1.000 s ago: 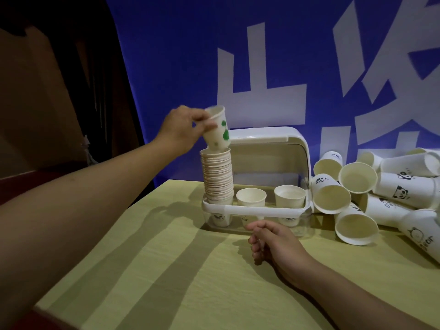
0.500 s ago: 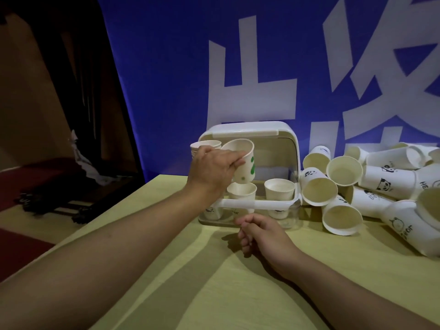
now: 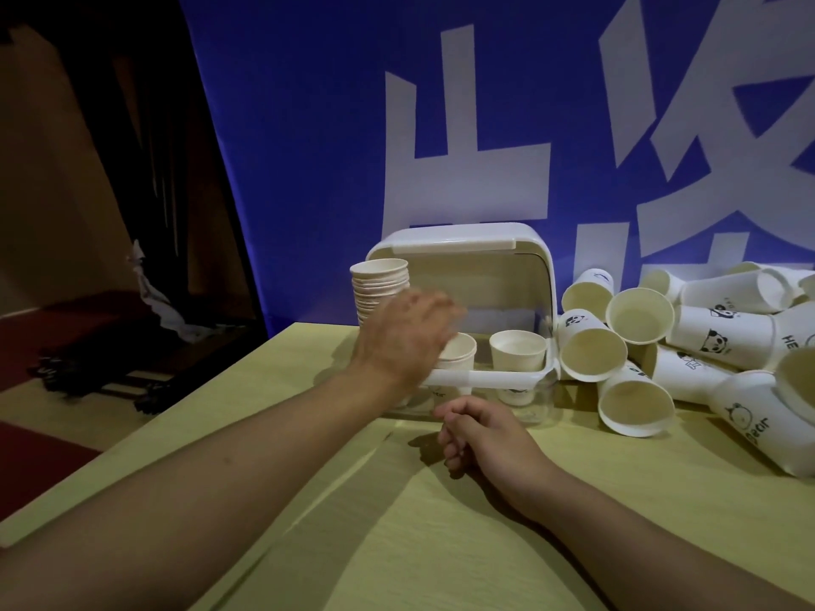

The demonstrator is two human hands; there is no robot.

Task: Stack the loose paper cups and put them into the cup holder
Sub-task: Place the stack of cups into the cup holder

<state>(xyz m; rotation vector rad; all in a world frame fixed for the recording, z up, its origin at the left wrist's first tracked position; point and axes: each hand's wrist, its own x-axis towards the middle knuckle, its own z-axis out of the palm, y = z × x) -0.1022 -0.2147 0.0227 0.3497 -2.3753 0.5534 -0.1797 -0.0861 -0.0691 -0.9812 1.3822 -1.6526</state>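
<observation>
The left hand (image 3: 408,335), motion-blurred, hovers over the middle cup stack (image 3: 458,357); its grasp cannot be told. The right hand (image 3: 485,434) rests loosely curled, empty, on the wooden table (image 3: 441,544). The white plastic cup holder (image 3: 485,377) at the table's far edge has three slots: a tall ribbed stack (image 3: 379,284), the middle one, a single cup (image 3: 517,349). About ten loose paper cups (image 3: 635,401) lie toppled rightward.
</observation>
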